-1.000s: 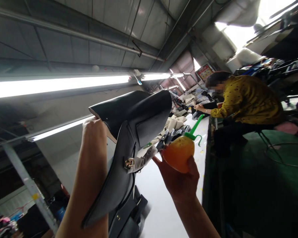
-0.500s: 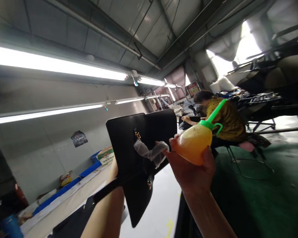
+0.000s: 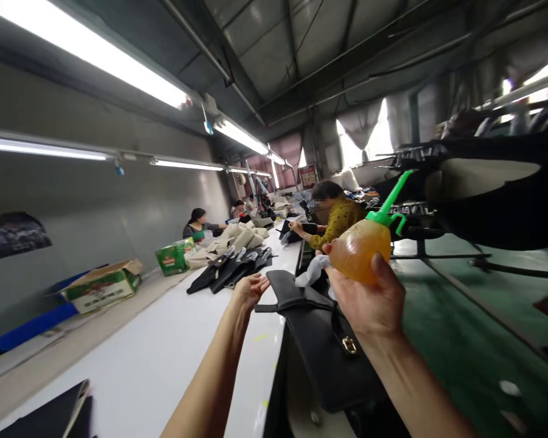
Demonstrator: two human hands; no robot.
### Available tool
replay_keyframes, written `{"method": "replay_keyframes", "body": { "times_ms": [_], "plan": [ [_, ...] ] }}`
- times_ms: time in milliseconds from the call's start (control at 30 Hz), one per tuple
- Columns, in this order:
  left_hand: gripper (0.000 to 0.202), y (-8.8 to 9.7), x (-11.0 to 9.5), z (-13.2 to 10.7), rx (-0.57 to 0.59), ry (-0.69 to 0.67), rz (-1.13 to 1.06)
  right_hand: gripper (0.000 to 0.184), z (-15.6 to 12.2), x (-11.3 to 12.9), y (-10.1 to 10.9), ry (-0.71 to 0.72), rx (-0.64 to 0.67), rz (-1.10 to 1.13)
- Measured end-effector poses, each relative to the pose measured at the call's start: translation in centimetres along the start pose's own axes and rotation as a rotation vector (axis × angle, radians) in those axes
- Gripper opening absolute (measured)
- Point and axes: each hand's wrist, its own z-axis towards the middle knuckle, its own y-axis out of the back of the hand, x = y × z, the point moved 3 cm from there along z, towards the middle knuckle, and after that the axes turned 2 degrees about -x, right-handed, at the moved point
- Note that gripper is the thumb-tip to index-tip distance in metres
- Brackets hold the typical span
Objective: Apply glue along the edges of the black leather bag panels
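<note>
My right hand (image 3: pixel 369 304) is wrapped round a squeeze bottle (image 3: pixel 360 249) of amber liquid with a green spout pointing up. Below and left of that hand is a black leather bag (image 3: pixel 324 353), tilted at the table's edge, with a gold buckle. A wrinkled strip of clear plastic wrap (image 3: pixel 311 272) lies against the bag beside my right fingers. My left hand (image 3: pixel 249 290) is open, palm up, its fingertips close to the bag's upper left corner; whether they touch it I cannot tell.
Several black bag pieces (image 3: pixel 232 267) lie farther along the white table (image 3: pixel 178 340). Cardboard boxes (image 3: pixel 103 292) and a blue tray (image 3: pixel 31 331) line the left side. A co-worker in a yellow patterned top (image 3: pixel 342 216) sits ahead; a dark rack (image 3: pixel 484 201) stands right.
The bag has gone from raised and spread before me to lower, at the table's edge. My left hand has come out from behind it. The bottle stays in my right hand; the view has turned right.
</note>
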Motion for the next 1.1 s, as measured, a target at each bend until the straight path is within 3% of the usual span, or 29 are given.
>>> {"method": "replay_keyframes", "body": {
  "times_ms": [100, 167, 233, 300, 333, 467, 533, 667, 767, 900, 967, 1100],
  "plan": [
    [0.005, -1.4, -0.1, 1.5, -0.006, -0.092, 0.086, 0.039, 1.8, -0.7, 3.1, -0.056, -0.084, -0.118],
    [0.005, -3.7, -0.6, 1.0, 0.058, -0.162, 0.146, 0.04, 2.7, -0.7, 4.4, -0.05, -0.13, -0.171],
    [0.007, -7.3, -0.3, -0.1, 0.215, -0.158, 0.205, 0.041, 3.6, -0.4, 5.0, -0.02, -0.175, -0.225],
    [0.005, -11.7, 1.2, -1.5, 0.459, -0.1, 0.237, 0.041, 4.4, 0.2, 5.1, -0.011, -0.231, -0.285],
    [0.005, -13.9, 2.0, -2.1, 0.57, -0.103, 0.225, 0.04, 4.8, 0.6, 4.9, -0.008, -0.261, -0.309],
    [0.013, -20.0, 3.5, -2.2, 0.609, -0.048, 0.089, 0.038, 7.3, 1.6, 3.6, 0.004, -0.325, -0.306],
    [0.014, -22.1, 2.6, -1.0, 0.591, -0.007, 0.018, 0.038, 9.2, 2.0, 2.6, 0.013, -0.333, -0.276],
    [0.011, -24.6, -1.9, 0.8, 0.551, 0.045, -0.052, 0.039, 11.9, 4.2, -1.2, 0.023, -0.267, -0.249],
    [0.019, -26.2, -5.1, 0.9, 0.516, 0.154, -0.039, 0.044, 12.1, 7.6, -4.1, -0.017, -0.176, -0.286],
    [0.036, -30.3, -8.7, -0.4, 0.708, 0.236, 0.005, 0.062, 11.2, 14.3, -5.1, -0.099, -0.032, -0.434],
    [0.033, -33.0, -10.3, -1.4, 0.811, 0.207, 0.065, 0.046, 10.4, 18.4, -4.7, -0.068, -0.028, -0.503],
    [0.038, -38.4, -12.5, -4.2, 0.974, 0.192, 0.161, 0.018, 7.2, 26.2, -3.8, 0.039, -0.146, -0.587]
  ]
}}
